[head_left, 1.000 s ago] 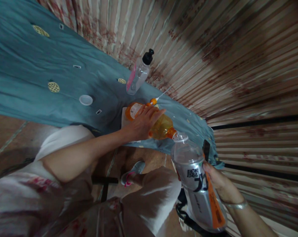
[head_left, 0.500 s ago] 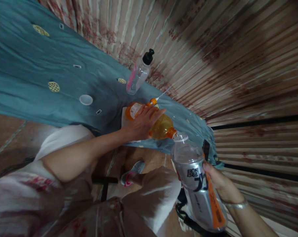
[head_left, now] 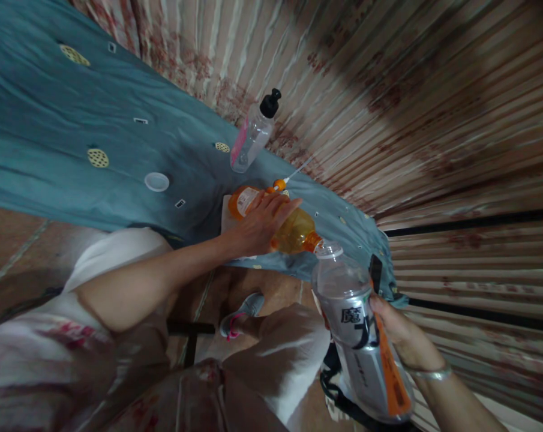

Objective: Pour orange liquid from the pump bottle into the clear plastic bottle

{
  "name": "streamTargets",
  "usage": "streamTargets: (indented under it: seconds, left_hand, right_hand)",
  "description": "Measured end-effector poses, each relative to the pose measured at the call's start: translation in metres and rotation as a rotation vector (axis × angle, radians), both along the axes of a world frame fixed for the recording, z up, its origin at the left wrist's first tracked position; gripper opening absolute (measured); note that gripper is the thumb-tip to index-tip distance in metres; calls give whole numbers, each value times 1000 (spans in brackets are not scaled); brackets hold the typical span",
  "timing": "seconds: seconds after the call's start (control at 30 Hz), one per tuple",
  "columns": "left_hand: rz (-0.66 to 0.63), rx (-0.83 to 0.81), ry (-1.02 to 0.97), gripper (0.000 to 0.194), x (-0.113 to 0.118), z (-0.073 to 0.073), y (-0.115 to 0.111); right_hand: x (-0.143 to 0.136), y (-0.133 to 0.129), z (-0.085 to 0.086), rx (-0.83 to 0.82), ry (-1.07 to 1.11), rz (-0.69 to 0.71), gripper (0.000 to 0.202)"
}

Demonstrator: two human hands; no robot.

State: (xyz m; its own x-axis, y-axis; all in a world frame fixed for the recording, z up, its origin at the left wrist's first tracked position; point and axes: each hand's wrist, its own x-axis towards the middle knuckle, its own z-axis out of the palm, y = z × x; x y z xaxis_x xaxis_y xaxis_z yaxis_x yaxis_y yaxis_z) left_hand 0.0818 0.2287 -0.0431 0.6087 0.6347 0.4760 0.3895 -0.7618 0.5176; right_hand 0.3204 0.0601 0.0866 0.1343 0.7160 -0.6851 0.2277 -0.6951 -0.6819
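Observation:
My left hand point(head_left: 264, 225) is closed around an orange-yellow see-through bottle point(head_left: 297, 231) with a white label, tilted so its neck points right and down. That neck meets the mouth of a large clear plastic bottle point(head_left: 356, 336) with a silver, black and orange label. My right hand point(head_left: 390, 321) grips this bigger bottle by its side and holds it tilted. An orange pump head point(head_left: 279, 185) with a thin tube lies just behind my left hand. Whether liquid runs between the two necks is too hard to make out.
On the blue patterned cloth point(head_left: 46, 108) stands a clear pump bottle point(head_left: 252, 139) with a black top. A small white cap point(head_left: 156, 182) lies farther left. A pleated curtain point(head_left: 365, 90) hangs along the back. Below are my legs and a grey shoe point(head_left: 246, 309) on the floor.

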Motion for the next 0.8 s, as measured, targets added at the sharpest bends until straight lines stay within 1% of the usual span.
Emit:
streamTargets:
  seconds: [0.23,0.43,0.53,0.63,0.7,0.8]
  left_hand:
    - [-4,-14,-19,88,1,-3,0]
    - [4,-11,20,87,0,0,0]
    - [-2,-7,24,89,-1,2,-1]
    - [-9,-26,30,86,-2,4,-1]
    - [-15,-36,34,82,-2,4,-2]
    - [-10,-20,21,84,-1,3,-1]
  right_hand:
    - [-6,1,5,12,-42,-16,56]
    - [-10,-1,7,52,-44,-2,58]
    - [-10,-1,5,35,-29,6,58]
    - [-9,0,4,13,-12,10,59]
    - [-9,0,4,1,-4,11,60]
    - [-10,0,6,-11,5,17,59]
